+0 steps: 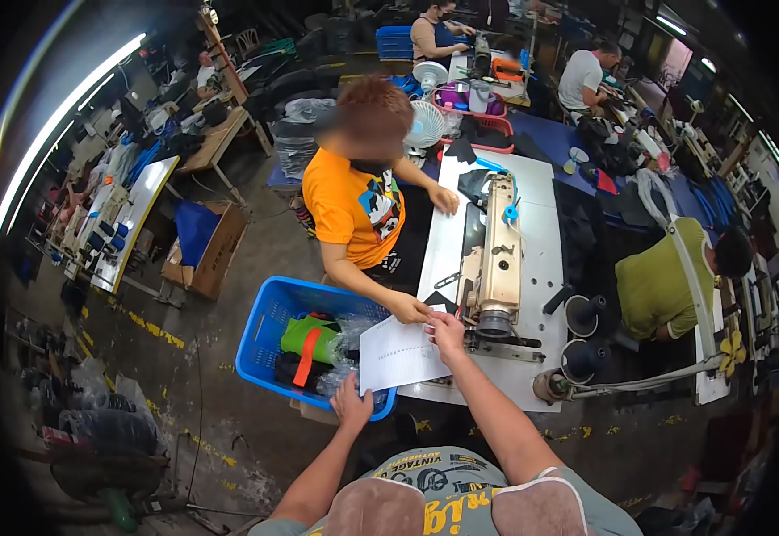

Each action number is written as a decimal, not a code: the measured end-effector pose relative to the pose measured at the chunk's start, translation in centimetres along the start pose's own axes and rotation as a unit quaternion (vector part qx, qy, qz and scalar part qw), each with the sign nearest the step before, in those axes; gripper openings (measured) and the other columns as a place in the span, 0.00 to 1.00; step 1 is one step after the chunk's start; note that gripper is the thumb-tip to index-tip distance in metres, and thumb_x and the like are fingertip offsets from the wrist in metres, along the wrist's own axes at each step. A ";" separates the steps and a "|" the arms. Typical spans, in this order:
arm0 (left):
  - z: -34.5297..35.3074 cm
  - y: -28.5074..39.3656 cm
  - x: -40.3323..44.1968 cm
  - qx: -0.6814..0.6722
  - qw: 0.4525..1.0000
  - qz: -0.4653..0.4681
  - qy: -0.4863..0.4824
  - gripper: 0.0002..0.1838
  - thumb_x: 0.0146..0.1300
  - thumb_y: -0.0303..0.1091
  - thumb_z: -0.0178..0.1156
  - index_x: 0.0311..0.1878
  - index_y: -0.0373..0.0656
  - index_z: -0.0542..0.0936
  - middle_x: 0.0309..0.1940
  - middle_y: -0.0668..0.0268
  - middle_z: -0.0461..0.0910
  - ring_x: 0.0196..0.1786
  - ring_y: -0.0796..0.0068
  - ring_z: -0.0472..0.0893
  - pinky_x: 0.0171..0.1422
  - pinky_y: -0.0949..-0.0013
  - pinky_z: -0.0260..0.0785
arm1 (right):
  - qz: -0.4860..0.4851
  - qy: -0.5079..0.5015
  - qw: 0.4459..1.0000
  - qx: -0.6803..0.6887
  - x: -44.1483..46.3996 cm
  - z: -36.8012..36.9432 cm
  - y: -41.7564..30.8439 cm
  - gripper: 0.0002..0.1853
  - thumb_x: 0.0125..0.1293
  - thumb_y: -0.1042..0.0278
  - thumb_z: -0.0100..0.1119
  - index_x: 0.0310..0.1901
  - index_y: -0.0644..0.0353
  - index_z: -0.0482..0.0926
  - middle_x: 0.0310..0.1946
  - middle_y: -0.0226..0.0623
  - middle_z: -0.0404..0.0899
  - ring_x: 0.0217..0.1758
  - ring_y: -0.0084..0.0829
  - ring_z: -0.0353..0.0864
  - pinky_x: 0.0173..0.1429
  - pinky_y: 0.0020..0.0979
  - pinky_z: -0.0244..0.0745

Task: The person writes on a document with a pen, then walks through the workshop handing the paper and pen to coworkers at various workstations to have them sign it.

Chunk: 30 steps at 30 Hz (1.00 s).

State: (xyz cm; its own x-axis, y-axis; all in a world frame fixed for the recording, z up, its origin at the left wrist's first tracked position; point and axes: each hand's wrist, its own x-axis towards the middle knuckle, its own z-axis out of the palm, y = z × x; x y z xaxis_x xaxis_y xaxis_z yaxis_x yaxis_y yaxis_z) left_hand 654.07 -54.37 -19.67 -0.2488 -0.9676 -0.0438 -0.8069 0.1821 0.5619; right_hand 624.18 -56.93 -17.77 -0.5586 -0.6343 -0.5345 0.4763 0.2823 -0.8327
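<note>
Bench (537, 380): white-topped, stretching beyond and to the right of the right hand (446, 336).
Co-worker (340, 210): a person in an orange shirt, past both hands, one arm reaching towards the right hand and the other resting at the bench's far part.
Blue basket (257, 332): beside and beyond the left hand (352, 405), which is at its near rim; it holds a green item (297, 338) and clear plastic (350, 338).
Sewing machine (499, 255): on the bench, beyond the right hand and slightly to its right.
Printed sheet (398, 355): between the two hands, partly over the basket; its print is too small to read.
Co-worker's hand (407, 307): at the sheet's far edge, just beside or touching the right fingertips.
Right hand: thumb and fingers closed on the sheet's upper right edge.
Left hand: apart from the right, at the sheet's lower left corner; whether it grips cannot be told.
Orange strip (306, 359): in the basket, beyond and left of the left hand.
Step at the sheet: seemingly a shared hold, passing or showing paper; the direction is unclear.
Next move: calls for one clear holder, the other side loosening so the paper does not crease.
</note>
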 end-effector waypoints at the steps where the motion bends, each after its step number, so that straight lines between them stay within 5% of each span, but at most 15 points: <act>1: -0.1 0.5 -0.5 -0.001 1.000 0.003 0.000 0.34 0.59 0.40 0.67 0.69 0.48 0.72 0.54 0.62 0.80 0.62 0.56 0.76 0.67 0.49 0.60 | -0.002 0.002 1.000 0.001 -0.1 0.2 0.0 0.13 0.72 0.69 0.62 0.56 0.57 0.81 0.43 0.31 0.85 0.37 0.25 0.86 0.35 0.26 0.76; 5: 0.0 2.7 -2.1 -0.012 0.996 0.088 0.009 0.28 0.58 0.37 0.67 0.63 0.47 0.76 0.49 0.63 0.81 0.57 0.59 0.78 0.65 0.51 0.60 | -0.050 0.030 0.998 0.013 0.2 0.8 -0.5 0.15 0.72 0.68 0.62 0.57 0.59 0.78 0.40 0.32 0.85 0.35 0.24 0.86 0.33 0.26 0.75; 7: -0.6 4.4 -2.5 -0.103 0.986 0.130 0.015 0.19 0.58 0.32 0.67 0.54 0.45 0.81 0.39 0.64 0.83 0.45 0.60 0.82 0.56 0.56 0.67 | -0.109 0.084 0.991 0.001 0.6 0.9 0.6 0.17 0.73 0.66 0.62 0.59 0.60 0.76 0.38 0.33 0.85 0.34 0.25 0.85 0.31 0.27 0.75; 12: -3.2 13.3 -2.2 -0.280 0.941 0.179 -0.067 0.09 0.61 0.30 0.68 0.44 0.43 0.83 0.28 0.66 0.81 0.30 0.69 0.80 0.41 0.64 0.70 | -0.137 -0.057 0.988 -0.047 -3.8 -2.9 4.7 0.11 0.74 0.63 0.62 0.50 0.61 0.82 0.38 0.33 0.86 0.35 0.22 0.84 0.37 0.26 0.78; 15: -1.2 14.2 -2.3 -0.308 0.887 0.157 -0.305 0.08 0.67 0.35 0.67 0.41 0.41 0.84 0.24 0.68 0.79 0.26 0.80 0.75 0.32 0.71 0.67 | -0.101 -0.139 0.966 -0.196 -7.9 -7.3 8.7 0.13 0.73 0.63 0.63 0.49 0.64 0.83 0.38 0.32 0.86 0.40 0.21 0.83 0.46 0.27 0.80; 16: -0.5 14.2 -2.5 -0.308 0.884 0.168 -0.309 0.08 0.67 0.35 0.67 0.41 0.41 0.84 0.24 0.68 0.79 0.26 0.80 0.75 0.32 0.71 0.67 | -0.092 -0.189 0.957 -0.202 -10.4 -9.6 8.9 0.13 0.71 0.63 0.65 0.49 0.64 0.84 0.39 0.31 0.86 0.42 0.22 0.81 0.47 0.29 0.80; 17: 0.2 14.0 -2.8 -0.297 0.855 0.143 -0.401 0.10 0.69 0.38 0.66 0.41 0.40 0.84 0.25 0.70 0.79 0.28 0.83 0.74 0.33 0.72 0.67 | -0.142 -0.225 0.912 -0.313 -9.5 -12.5 13.2 0.15 0.68 0.62 0.66 0.50 0.63 0.84 0.40 0.34 0.87 0.41 0.29 0.85 0.49 0.34 0.81; 19: 1.7 12.6 -3.6 -0.279 0.816 0.121 -0.492 0.12 0.71 0.40 0.65 0.40 0.40 0.84 0.25 0.71 0.79 0.30 0.87 0.73 0.35 0.74 0.68 | -0.105 -0.159 0.895 -0.404 -15.8 -15.7 10.7 0.14 0.67 0.61 0.66 0.47 0.61 0.85 0.42 0.41 0.87 0.46 0.38 0.87 0.54 0.40 0.81; 21: 3.7 10.9 -4.0 -0.187 0.798 0.152 -0.552 0.14 0.71 0.42 0.65 0.42 0.40 0.84 0.28 0.71 0.82 0.31 0.85 0.75 0.37 0.74 0.70 | -0.107 -0.079 0.845 -0.517 -18.6 -18.7 10.7 0.21 0.65 0.57 0.68 0.55 0.60 0.82 0.57 0.49 0.82 0.61 0.48 0.81 0.65 0.45 0.76; 25: 7.8 5.7 -4.2 -0.200 0.758 0.105 -0.612 0.15 0.71 0.44 0.64 0.44 0.40 0.84 0.30 0.68 0.84 0.32 0.83 0.78 0.38 0.72 0.72 | -0.116 0.073 0.805 -0.578 -19.0 -22.7 12.9 0.31 0.61 0.54 0.70 0.64 0.59 0.76 0.71 0.51 0.71 0.73 0.50 0.70 0.72 0.46 0.70; 30: 10.1 1.7 -3.5 -0.095 0.765 0.104 -0.629 0.14 0.74 0.41 0.63 0.50 0.39 0.83 0.35 0.69 0.84 0.38 0.83 0.79 0.43 0.74 0.73 | 0.010 0.079 0.794 -0.603 -20.0 -22.9 15.6 0.38 0.58 0.52 0.72 0.69 0.57 0.71 0.76 0.50 0.64 0.76 0.55 0.64 0.74 0.47 0.67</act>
State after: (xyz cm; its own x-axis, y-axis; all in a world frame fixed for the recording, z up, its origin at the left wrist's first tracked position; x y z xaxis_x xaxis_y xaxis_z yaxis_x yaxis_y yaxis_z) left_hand 648.21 -48.95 -26.89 -0.7765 0.0339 -0.6292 -0.6167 0.1642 0.7699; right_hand 627.21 -23.42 -23.36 -0.6831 -0.5489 -0.4818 -0.4561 0.8358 -0.3056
